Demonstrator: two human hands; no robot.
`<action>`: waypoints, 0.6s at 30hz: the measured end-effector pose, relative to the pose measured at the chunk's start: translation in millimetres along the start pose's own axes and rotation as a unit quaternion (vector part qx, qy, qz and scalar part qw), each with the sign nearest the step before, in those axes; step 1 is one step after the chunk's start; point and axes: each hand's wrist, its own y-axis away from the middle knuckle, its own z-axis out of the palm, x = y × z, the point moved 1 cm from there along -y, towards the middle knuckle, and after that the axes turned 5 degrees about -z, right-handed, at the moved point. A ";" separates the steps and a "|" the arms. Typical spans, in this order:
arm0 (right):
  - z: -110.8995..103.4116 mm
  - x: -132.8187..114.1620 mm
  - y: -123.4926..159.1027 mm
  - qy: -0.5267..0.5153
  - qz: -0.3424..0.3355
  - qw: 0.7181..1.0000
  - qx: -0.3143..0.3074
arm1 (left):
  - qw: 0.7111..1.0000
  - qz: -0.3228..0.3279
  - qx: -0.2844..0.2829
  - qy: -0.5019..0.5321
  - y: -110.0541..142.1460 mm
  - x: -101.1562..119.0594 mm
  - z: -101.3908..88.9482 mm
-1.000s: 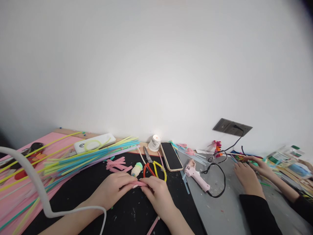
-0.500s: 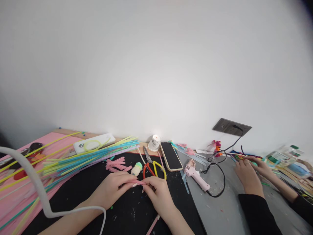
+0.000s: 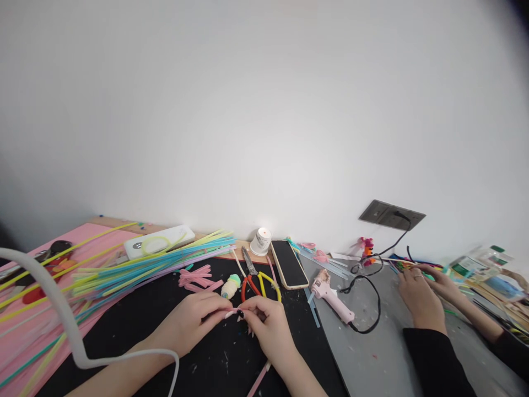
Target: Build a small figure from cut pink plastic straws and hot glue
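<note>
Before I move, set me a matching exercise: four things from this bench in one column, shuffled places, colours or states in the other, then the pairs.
1. pink strip
2. glue gun
3. phone
4. scissors

A. on the grey surface
B. part orange, part yellow
C. between left hand and right hand
D. dark screen facing up

Pairs: 1-C; 2-A; 3-D; 4-B

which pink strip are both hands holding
The pink strip pinched between the left hand and right hand; the heaped pink strips lie on the black mat instead, beyond the left hand.
</note>
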 end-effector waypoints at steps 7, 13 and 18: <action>-1.1 -1.0 -0.8 -0.027 -0.035 0.999 0.020 | 1.000 -0.006 -0.002 0.012 1.3 1.7 -1.2; 0.4 -0.5 0.2 -0.056 -0.007 0.998 0.028 | 0.999 0.020 -0.010 0.038 -0.9 3.5 -3.2; -0.1 0.6 -1.1 -0.107 0.046 0.993 0.023 | 0.998 0.039 -0.015 0.047 0.0 0.8 -1.4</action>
